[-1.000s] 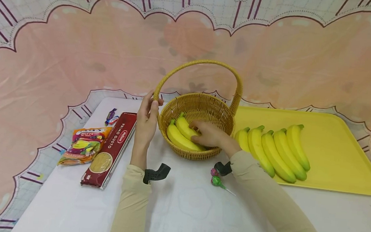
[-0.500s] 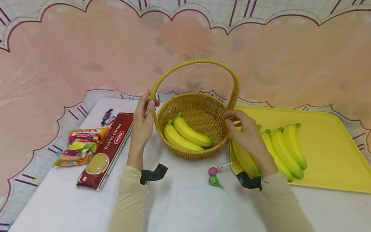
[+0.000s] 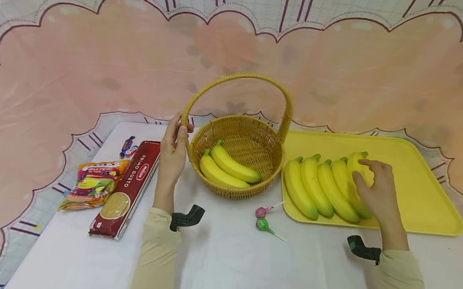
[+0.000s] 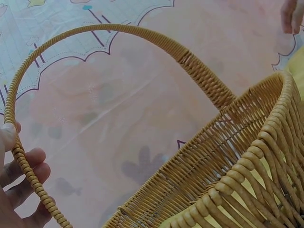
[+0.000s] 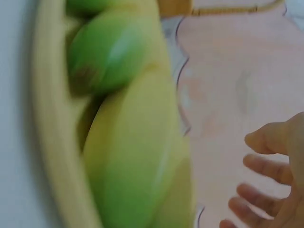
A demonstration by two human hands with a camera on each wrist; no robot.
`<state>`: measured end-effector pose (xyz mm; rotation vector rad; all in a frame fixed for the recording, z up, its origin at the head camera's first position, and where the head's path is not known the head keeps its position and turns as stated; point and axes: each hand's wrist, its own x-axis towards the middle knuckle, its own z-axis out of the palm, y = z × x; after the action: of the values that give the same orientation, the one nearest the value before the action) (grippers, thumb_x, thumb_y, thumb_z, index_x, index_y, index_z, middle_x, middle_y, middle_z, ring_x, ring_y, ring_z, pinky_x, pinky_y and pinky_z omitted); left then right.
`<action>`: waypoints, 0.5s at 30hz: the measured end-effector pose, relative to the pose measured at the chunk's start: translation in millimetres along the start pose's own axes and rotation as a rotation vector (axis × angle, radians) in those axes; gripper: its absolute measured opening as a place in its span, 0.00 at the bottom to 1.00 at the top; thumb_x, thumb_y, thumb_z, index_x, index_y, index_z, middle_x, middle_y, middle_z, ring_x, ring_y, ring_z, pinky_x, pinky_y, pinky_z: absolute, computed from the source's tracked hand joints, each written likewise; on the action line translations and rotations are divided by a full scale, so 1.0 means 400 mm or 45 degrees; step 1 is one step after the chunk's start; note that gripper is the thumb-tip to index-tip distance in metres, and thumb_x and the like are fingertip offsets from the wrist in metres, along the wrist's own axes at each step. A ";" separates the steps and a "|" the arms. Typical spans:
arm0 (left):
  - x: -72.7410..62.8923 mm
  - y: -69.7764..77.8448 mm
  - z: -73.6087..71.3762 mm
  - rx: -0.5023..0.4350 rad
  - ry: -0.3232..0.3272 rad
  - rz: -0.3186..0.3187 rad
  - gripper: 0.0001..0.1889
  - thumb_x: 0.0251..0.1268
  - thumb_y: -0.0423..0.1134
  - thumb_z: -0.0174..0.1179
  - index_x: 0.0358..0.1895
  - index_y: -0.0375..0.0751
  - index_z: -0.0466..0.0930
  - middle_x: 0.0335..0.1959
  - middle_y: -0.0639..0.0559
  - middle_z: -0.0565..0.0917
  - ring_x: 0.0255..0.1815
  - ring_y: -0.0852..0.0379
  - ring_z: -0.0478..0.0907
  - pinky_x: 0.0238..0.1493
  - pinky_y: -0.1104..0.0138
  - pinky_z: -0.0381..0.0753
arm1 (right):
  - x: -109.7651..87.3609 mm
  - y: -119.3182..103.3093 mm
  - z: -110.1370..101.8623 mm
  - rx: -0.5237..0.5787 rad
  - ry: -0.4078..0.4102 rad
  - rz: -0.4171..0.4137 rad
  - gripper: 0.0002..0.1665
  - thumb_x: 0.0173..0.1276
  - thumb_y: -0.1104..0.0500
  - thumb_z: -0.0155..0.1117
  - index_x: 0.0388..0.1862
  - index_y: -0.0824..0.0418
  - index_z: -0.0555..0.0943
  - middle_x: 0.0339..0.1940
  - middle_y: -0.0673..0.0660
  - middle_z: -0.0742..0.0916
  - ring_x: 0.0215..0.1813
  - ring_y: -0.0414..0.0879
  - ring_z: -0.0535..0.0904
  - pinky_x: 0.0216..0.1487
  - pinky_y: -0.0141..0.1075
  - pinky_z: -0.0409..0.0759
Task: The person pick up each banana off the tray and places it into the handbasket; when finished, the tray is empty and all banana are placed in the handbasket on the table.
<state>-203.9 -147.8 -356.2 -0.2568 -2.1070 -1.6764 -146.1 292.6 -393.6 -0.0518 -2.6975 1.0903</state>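
Observation:
In the head view, my left hand [image 3: 172, 157] holds the left side of the handle of a yellow wicker basket [image 3: 231, 192]. The left wrist view shows thumb and fingers [image 4: 35, 173] round that handle [image 4: 28, 173]. Two bananas [image 3: 235, 165] lie side by side inside the basket. To the right, several more bananas [image 3: 300, 187] form a row on a yellow tray [image 3: 425, 198]. My right hand [image 3: 380, 192] is over the rightmost banana [image 3: 356, 161], partly covering it. In the right wrist view its fingers [image 5: 259, 199] are spread, with nothing between them and the thumb.
Two lollipops, one pink [image 3: 261, 212] and one green [image 3: 263, 224], lie in front of the basket. At left are a red spaghetti pack [image 3: 128, 186], an orange candy bag [image 3: 94, 185] and small wrapped sweets [image 3: 128, 146]. A patterned cloth [image 3: 139, 63] hangs behind the table.
My right hand has left the banana in the basket and swung right, across the row, to the farthest banana on the tray. My left hand stays on the basket handle.

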 end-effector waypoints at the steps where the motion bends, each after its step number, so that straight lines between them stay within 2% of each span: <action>1: 0.001 0.000 0.000 0.001 0.002 0.001 0.21 0.76 0.43 0.41 0.68 0.51 0.64 0.49 0.42 0.77 0.52 0.57 0.72 0.57 0.67 0.65 | -0.005 0.016 -0.006 -0.015 -0.010 0.030 0.29 0.72 0.54 0.49 0.65 0.72 0.65 0.65 0.79 0.60 0.63 0.74 0.57 0.55 0.67 0.58; 3: 0.001 0.001 0.001 -0.007 0.005 0.007 0.20 0.76 0.44 0.41 0.68 0.52 0.64 0.48 0.42 0.77 0.51 0.59 0.72 0.55 0.68 0.66 | -0.013 0.042 -0.015 -0.050 -0.064 0.076 0.33 0.72 0.52 0.49 0.68 0.73 0.60 0.65 0.81 0.58 0.63 0.75 0.56 0.54 0.68 0.58; 9: -0.002 0.000 0.001 -0.008 0.018 -0.004 0.20 0.75 0.47 0.41 0.67 0.56 0.65 0.48 0.44 0.78 0.51 0.62 0.72 0.54 0.68 0.68 | -0.026 0.090 -0.027 -0.088 -0.358 0.162 0.44 0.74 0.42 0.44 0.73 0.73 0.47 0.65 0.83 0.60 0.62 0.77 0.59 0.54 0.67 0.64; 12: -0.002 0.001 0.001 -0.003 0.018 -0.001 0.20 0.75 0.47 0.42 0.67 0.55 0.65 0.48 0.43 0.78 0.51 0.60 0.73 0.54 0.67 0.68 | -0.028 0.102 -0.029 -0.092 -0.396 0.197 0.45 0.74 0.41 0.42 0.73 0.72 0.47 0.65 0.81 0.63 0.63 0.76 0.60 0.56 0.65 0.65; 15: 0.000 0.002 0.001 0.005 0.019 0.001 0.20 0.75 0.46 0.42 0.67 0.54 0.65 0.48 0.41 0.78 0.51 0.59 0.73 0.55 0.67 0.68 | -0.030 0.107 -0.029 -0.106 -0.360 0.194 0.42 0.74 0.42 0.43 0.73 0.71 0.50 0.64 0.80 0.66 0.62 0.75 0.63 0.54 0.64 0.68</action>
<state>-203.5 -147.4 -355.7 -0.2427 -2.0987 -1.6686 -134.0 330.1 -417.4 -0.1283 -3.0348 1.1005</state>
